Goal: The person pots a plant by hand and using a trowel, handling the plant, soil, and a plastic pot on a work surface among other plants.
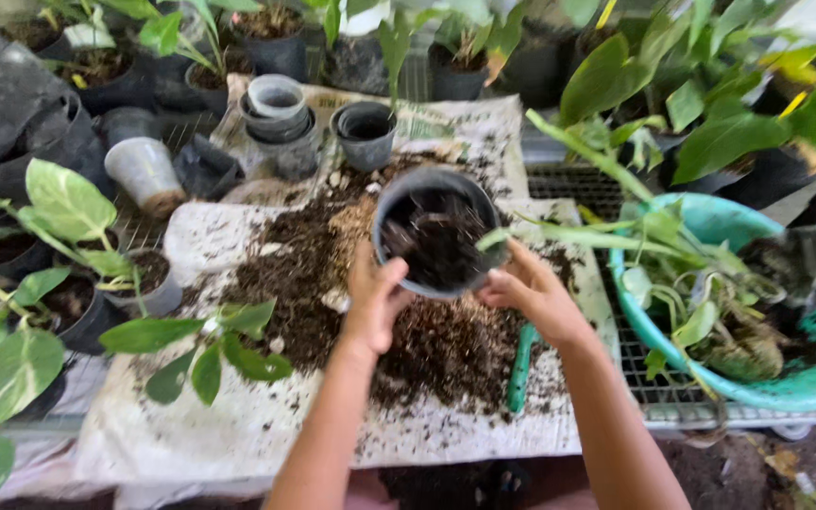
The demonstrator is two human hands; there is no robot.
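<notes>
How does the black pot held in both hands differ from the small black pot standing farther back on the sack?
The held pot is larger and tipped toward the camera, gripped at its rim by the left hand and right hand; the small pot stands upright, untouched. The held pot shows dark soil and roots inside; the small pot looks empty, though its bottom is hard to see. Both are round, dark plastic pots.

Black pot (434, 236), dark brown soil (446, 345) (white-flecked), turquoise basin (809, 382), green trowel handle (519, 368), white sack (238, 430).
</notes>
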